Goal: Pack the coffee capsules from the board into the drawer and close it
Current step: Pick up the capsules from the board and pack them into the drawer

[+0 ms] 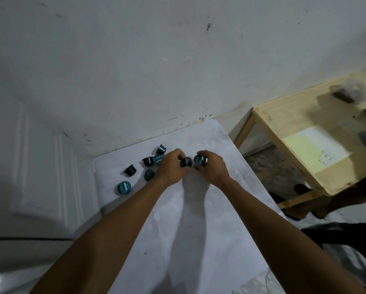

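Dark glossy capsules (130,169) on a matte white board (199,219).
Left hand (171,167) pinches a tapered black capsule (186,162); right hand (211,169), just beside it, grips a teal-lidded capsule (200,159). Six more lie scattered left of the left hand.

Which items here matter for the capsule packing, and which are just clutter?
Job: flat white board; loose teal-and-black plastic coffee capsules; dark capsule in left hand; teal-topped capsule in right hand; drawer not in view.
Lying about: light wooden table; pale yellow paper sheet.
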